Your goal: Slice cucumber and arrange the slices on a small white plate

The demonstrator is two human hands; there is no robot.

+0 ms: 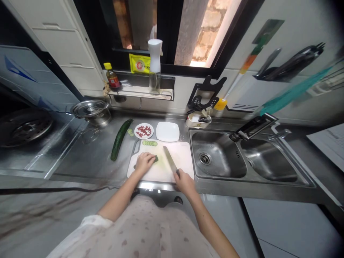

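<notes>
My left hand (144,162) lies curled over a piece of cucumber (156,158) on the white cutting board (178,154), pinning it down. My right hand (184,182) grips the handle of a knife (169,159) whose blade points away from me, just right of the cucumber piece. A row of cucumber slices (149,143) sits at the board's far edge. A whole cucumber (119,138) lies on the steel counter to the left of the board.
Behind the board stand a small plate of red pieces (144,130) and an empty white plate (167,131). A double sink (242,157) is to the right, a steel pot (92,111) and stove to the left. Bottles stand on the window shelf.
</notes>
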